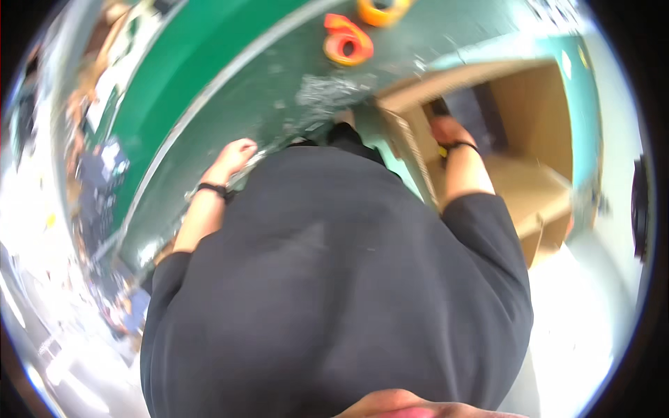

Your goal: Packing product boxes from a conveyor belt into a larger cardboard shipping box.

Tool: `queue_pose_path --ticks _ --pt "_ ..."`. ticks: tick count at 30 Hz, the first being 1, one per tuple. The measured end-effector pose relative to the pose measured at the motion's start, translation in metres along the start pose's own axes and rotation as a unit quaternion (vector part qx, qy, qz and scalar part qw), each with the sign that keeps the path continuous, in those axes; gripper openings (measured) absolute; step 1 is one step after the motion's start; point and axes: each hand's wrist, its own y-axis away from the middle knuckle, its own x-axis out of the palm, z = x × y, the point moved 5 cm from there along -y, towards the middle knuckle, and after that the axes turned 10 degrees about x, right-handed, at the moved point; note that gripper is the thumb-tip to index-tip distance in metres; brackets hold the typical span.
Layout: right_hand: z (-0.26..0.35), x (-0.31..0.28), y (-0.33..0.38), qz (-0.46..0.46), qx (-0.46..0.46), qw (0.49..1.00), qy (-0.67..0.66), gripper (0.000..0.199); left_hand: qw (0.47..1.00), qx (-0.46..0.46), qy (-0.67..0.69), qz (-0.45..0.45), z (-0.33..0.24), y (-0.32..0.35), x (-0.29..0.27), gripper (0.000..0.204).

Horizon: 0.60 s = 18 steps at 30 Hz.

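My right hand [449, 130] reaches into an open cardboard box [533, 87] on the right. Its fingers close round a dark, flat-looking object [439, 108], blurred, whose kind I cannot tell. Behind that hand, inside the box, lies a dark grey item [481, 111]. A small yellow spot shows under the wrist. On the left, my left hand [239, 155] is held low over the dark green surface [223, 115], its fingers curled in. Something shiny and clear shows beside the fingers; whether they grip it is hidden.
An orange-red tape roll [348, 45] and a yellow tape roll [383, 10] lie at the far side. Crumpled clear plastic [331, 90] is near them. A brighter green strip [188, 63] runs along the left behind a pale edge. Blurred clutter fills the far left.
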Motion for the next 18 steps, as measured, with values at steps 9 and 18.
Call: queue_pose_path --ticks 9,18 --pt "0.006 -0.210 0.098 -0.098 0.247 0.943 -0.202 0.035 0.987 -0.016 -0.015 -0.157 0.138 0.087 0.028 0.032" --pt "0.099 -0.200 0.165 -0.146 -0.011 0.662 -0.735 0.041 0.897 -0.112 0.041 -0.425 0.240 0.155 -0.045 0.009"
